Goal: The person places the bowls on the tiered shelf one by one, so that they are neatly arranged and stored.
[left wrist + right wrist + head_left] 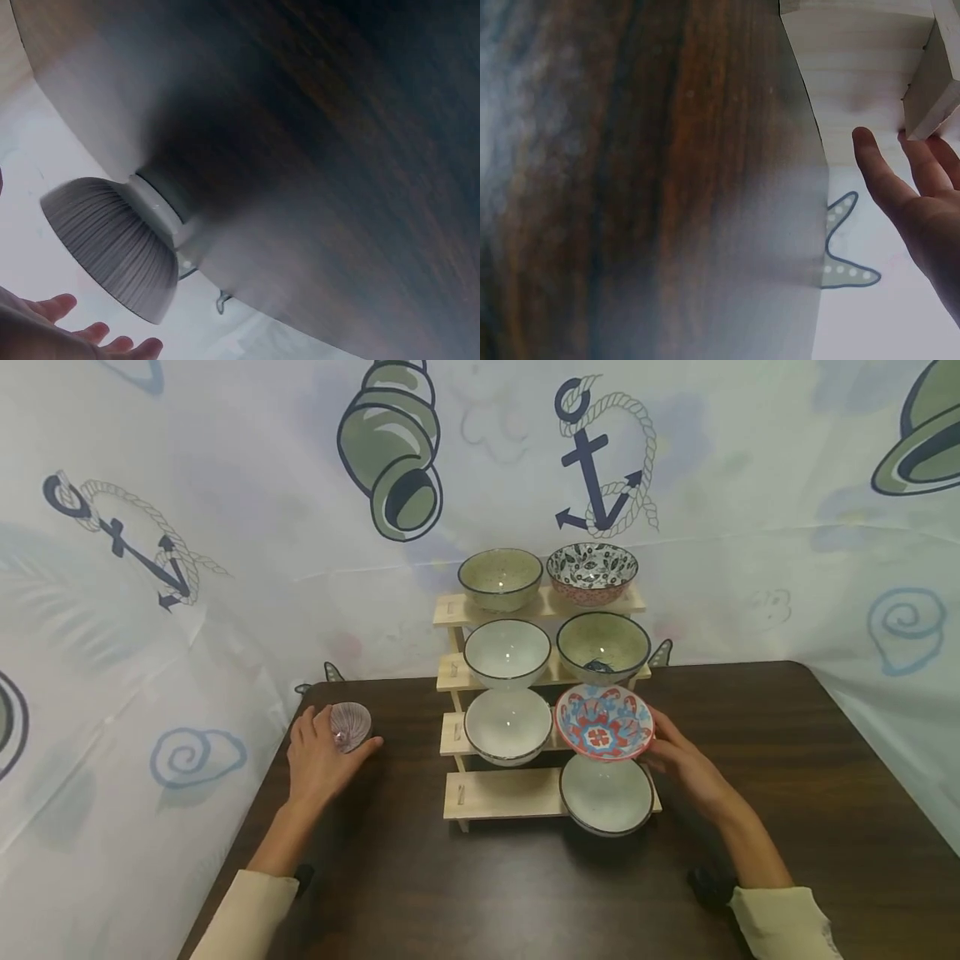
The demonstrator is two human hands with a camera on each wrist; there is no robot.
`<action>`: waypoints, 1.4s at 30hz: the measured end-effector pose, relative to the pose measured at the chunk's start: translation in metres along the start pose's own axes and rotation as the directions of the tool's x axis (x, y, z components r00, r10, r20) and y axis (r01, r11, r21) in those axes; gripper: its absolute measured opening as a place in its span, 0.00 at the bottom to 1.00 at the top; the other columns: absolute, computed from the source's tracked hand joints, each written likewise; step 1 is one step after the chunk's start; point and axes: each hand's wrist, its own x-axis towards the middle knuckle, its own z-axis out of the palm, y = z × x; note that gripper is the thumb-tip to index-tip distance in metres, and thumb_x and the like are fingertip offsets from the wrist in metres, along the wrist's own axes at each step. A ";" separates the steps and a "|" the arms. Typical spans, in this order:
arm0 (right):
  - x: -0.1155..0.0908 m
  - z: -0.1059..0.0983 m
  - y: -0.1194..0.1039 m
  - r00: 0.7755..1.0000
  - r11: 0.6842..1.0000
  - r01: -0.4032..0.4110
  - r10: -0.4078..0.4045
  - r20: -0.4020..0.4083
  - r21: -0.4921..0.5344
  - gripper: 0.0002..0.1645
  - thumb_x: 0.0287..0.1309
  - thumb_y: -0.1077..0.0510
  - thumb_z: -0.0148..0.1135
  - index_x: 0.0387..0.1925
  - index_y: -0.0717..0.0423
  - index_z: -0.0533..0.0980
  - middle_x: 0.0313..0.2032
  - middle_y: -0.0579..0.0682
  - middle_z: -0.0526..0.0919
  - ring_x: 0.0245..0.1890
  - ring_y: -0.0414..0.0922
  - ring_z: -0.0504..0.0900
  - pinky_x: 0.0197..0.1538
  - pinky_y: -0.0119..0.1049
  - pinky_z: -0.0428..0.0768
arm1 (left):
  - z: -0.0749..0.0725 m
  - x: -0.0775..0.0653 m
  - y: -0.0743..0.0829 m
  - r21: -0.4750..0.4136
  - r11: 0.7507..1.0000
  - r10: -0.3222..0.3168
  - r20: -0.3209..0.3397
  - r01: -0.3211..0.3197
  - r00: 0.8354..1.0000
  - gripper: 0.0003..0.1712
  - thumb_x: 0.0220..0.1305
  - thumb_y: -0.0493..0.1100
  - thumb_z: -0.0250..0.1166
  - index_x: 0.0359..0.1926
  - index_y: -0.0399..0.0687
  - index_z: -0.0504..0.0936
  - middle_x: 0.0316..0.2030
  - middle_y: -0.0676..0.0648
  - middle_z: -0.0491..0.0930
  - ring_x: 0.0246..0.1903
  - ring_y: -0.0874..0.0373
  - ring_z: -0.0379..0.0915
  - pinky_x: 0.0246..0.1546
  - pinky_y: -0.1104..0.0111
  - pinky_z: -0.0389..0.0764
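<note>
A small bowl with thin purplish stripes (351,725) stands on the dark table at the left. My left hand (321,756) is spread around its near left side; in the left wrist view, the fingertips (94,334) stand apart from the striped bowl (112,244). A red and blue flower-patterned bowl (604,722) is on the right of the stepped wooden rack (502,795). Against its right rim lies my right hand (678,764), part of it hidden behind the bowl. In the right wrist view, its extended fingers (881,169) reach beside the rack's wood (930,90).
Other bowls fill the rack: a green one (500,578) and a leaf-patterned one (592,572) on top, a second green bowl (603,647), and white bowls (507,653) at the left and bottom right. Behind the table (390,877) hangs a printed cloth (262,485).
</note>
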 end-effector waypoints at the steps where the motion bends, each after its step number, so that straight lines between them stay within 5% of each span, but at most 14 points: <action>1: 0.000 0.000 -0.001 1.000 1.000 0.001 -0.001 0.002 -0.002 0.36 0.83 0.48 0.40 0.84 0.36 0.44 0.80 0.56 0.48 0.67 0.30 0.67 0.66 0.40 0.71 | 0.000 0.002 -0.001 0.000 1.000 -0.004 0.001 0.004 1.000 0.62 0.55 0.67 0.75 0.77 0.36 0.58 0.76 0.28 0.52 0.74 0.29 0.47 0.68 0.29 0.55; 16: 0.001 0.000 -0.001 1.000 1.000 -0.015 0.015 0.003 0.005 0.37 0.83 0.48 0.40 0.84 0.40 0.43 0.80 0.58 0.47 0.65 0.30 0.69 0.63 0.25 0.73 | 0.004 0.012 -0.011 -0.010 0.994 -0.109 0.070 0.110 0.992 0.64 0.55 0.68 0.75 0.78 0.35 0.55 0.76 0.24 0.51 0.73 0.24 0.46 0.67 0.29 0.59; 29: -0.002 0.001 0.000 1.000 1.000 -0.007 0.007 -0.004 0.019 0.37 0.82 0.48 0.41 0.84 0.40 0.43 0.80 0.58 0.47 0.66 0.30 0.68 0.63 0.25 0.73 | 0.008 0.019 -0.017 -0.032 0.990 -0.131 0.103 0.135 0.986 0.66 0.52 0.67 0.77 0.77 0.33 0.55 0.70 0.22 0.57 0.68 0.26 0.51 0.64 0.34 0.65; 42: 0.000 0.000 0.001 1.000 1.000 0.021 -0.021 -0.002 0.023 0.37 0.82 0.50 0.42 0.84 0.45 0.44 0.79 0.58 0.50 0.64 0.29 0.71 0.62 0.26 0.75 | -0.006 0.003 -0.013 -0.056 0.989 -0.130 0.118 0.137 0.985 0.64 0.52 0.64 0.78 0.77 0.35 0.56 0.70 0.23 0.56 0.69 0.29 0.49 0.60 0.33 0.69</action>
